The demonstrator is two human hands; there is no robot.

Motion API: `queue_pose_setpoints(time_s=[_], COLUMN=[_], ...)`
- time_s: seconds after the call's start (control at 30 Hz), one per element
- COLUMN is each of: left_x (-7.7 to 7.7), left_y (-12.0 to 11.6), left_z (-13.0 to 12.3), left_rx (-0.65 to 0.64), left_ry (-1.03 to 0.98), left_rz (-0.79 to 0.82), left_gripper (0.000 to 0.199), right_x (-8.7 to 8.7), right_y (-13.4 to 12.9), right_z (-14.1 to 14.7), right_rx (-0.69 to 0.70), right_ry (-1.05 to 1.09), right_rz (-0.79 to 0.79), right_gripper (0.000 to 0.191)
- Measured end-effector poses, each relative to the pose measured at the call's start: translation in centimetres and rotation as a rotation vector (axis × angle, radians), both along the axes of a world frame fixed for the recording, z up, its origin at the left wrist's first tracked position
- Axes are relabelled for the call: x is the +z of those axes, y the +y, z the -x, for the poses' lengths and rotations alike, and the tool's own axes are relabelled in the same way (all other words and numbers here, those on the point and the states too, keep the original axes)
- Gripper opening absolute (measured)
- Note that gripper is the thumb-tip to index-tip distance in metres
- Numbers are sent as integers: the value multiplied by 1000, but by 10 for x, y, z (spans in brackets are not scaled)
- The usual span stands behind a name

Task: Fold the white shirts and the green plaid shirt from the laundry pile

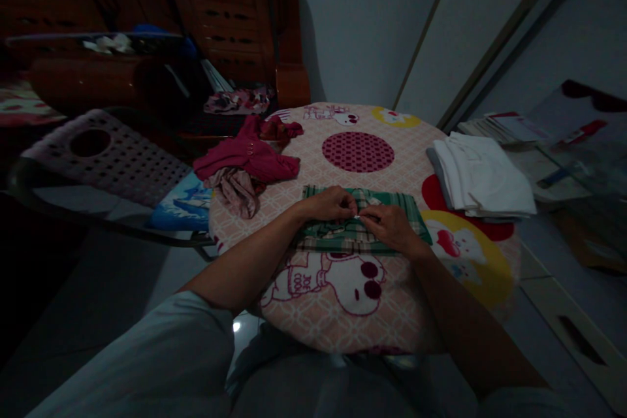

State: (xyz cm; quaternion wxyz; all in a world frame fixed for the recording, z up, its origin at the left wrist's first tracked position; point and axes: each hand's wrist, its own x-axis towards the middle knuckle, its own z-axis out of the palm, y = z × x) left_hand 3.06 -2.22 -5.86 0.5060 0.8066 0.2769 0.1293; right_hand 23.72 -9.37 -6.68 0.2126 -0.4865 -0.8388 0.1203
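Note:
A green plaid garment [392, 235] lies folded flat on the round table, just in front of me. Over its middle, my left hand [333, 204] and my right hand [389, 225] meet with fingertips pinched together. Between them shows a small white piece [357, 216], perhaps the end of a cord; the dim light hides its exact kind. Both wrists rest low, close to the cloth.
The patterned tablecloth [304, 313] covers the table. Crumpled magenta clothing [249, 157] lies at the left, folded white clothes [484, 176] at the right. A chair [112, 157] with a blue cushion [183, 206] stands left; a wooden bench [289, 78] is behind.

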Motion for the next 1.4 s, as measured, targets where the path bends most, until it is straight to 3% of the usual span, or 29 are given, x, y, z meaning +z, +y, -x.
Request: queue_pose_setpoints(time_s=[0.37, 1.13, 1.4], left_x=[5, 2, 1], left_y=[-1, 0, -1], left_z=[2, 1, 0], left_rx=[-27, -18, -16], left_ry=[9, 19, 1], left_rz=[-138, -89, 28], left_gripper=[13, 14, 14], right_x=[3, 0, -4], right_y=[0, 2, 4], right_z=[3, 3, 3], right_rx=[-24, -32, -38], right_ry=[48, 61, 28], right_rz=[4, 31, -13], right_gripper=[23, 24, 23])
